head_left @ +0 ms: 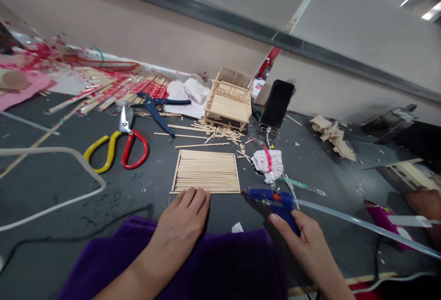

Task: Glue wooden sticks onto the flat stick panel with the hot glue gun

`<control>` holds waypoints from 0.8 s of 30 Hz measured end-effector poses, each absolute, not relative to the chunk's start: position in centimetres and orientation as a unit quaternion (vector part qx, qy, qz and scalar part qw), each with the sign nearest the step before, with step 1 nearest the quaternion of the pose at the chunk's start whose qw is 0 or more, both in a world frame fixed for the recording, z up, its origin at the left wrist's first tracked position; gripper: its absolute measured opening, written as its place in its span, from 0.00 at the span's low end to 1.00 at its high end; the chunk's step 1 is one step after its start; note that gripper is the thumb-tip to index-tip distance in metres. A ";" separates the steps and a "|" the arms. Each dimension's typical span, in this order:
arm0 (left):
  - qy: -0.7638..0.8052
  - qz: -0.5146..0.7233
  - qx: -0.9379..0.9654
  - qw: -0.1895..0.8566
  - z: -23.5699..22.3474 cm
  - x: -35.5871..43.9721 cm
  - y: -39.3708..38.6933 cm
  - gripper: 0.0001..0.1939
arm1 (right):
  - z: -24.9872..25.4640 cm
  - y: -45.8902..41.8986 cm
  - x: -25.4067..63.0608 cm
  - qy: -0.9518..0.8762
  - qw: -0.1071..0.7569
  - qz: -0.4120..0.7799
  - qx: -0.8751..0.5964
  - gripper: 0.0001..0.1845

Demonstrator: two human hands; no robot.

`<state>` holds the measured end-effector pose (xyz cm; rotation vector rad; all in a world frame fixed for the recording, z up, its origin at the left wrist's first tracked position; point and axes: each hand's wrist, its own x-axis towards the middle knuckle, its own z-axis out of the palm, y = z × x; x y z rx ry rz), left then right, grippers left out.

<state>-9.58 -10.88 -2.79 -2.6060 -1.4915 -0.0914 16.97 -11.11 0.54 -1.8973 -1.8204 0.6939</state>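
Observation:
A flat panel of wooden sticks (206, 171) lies on the dark table (144, 185) in front of me. My left hand (182, 224) rests flat at its near edge, fingers together and stretched out, fingertips touching the sticks. My right hand (305, 240) is closed round the handle of a blue glue gun (272, 200), whose nozzle points left toward the panel's near right corner. A clear glue stick (365, 226) trails from the gun's back to the right.
Behind the panel stand a small wooden stick house (229, 100) and a black phone (277, 103) in a holder. Red-and-yellow scissors (119, 148), blue cutters (156, 107), loose sticks and crumpled paper (268, 161) lie around. Another person's hand (425, 201) and a pink glue gun (384, 217) are at right.

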 end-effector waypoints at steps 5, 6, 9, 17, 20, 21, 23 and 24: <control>-0.494 -0.028 -0.867 0.063 -2.7 -9.6 -10.9 0.23 | 0.6 -11.3 16.9 -0.658 0.212 0.252 -0.677 0.21; -0.495 -0.027 -0.866 0.058 -2.8 -9.6 -10.9 0.23 | 0.6 -11.3 16.9 -0.657 0.212 0.255 -0.676 0.21; -0.501 -0.024 -0.864 0.040 -2.7 -9.6 -10.8 0.23 | 0.5 -11.3 16.9 -0.654 0.212 0.266 -0.676 0.21; -0.505 -0.027 -0.862 0.033 -2.4 -9.5 -10.9 0.22 | 0.4 -11.3 16.9 -0.653 0.220 0.249 -0.680 0.21; -0.497 -0.034 -0.866 0.050 -2.5 -9.6 -11.0 0.22 | 0.5 -11.3 16.8 -0.652 0.221 0.252 -0.680 0.21; -0.495 -0.037 -0.866 0.055 -2.6 -9.6 -11.0 0.22 | 0.5 -11.3 16.8 -0.652 0.220 0.255 -0.680 0.21; -0.493 -0.038 -0.867 0.059 -2.6 -9.6 -11.1 0.22 | 0.5 -11.3 16.8 -0.650 0.220 0.257 -0.680 0.21; -0.493 -0.038 -0.867 0.058 -2.7 -9.6 -11.1 0.22 | 0.5 -11.3 16.8 -0.650 0.221 0.258 -0.680 0.20</control>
